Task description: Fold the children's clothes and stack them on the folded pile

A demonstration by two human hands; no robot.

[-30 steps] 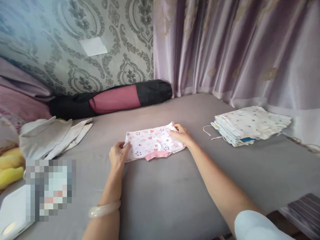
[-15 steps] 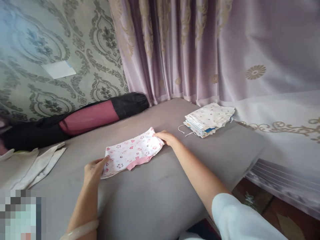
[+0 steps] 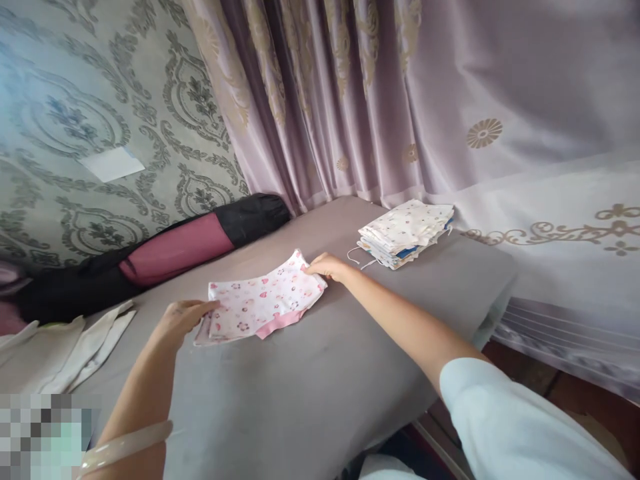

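A small folded white garment (image 3: 263, 302) with pink flower print and a pink hem lies on the grey bed surface (image 3: 310, 393). My left hand (image 3: 177, 319) pinches its left end and lifts that edge slightly. My right hand (image 3: 327, 266) grips its right end, fingers closed on the cloth. A pale bangle sits on my left wrist.
A stack of folded printed cloths (image 3: 404, 233) lies at the far right of the bed near the curtain (image 3: 380, 100). A black and pink rolled bag (image 3: 165, 250) rests against the patterned wall. White folded cloth (image 3: 65, 347) lies at the left. The bed's edge drops off at the right.
The view has swung to the right. My left hand has closed on the garment's left end and raised it a little; my right hand stays on the right end.
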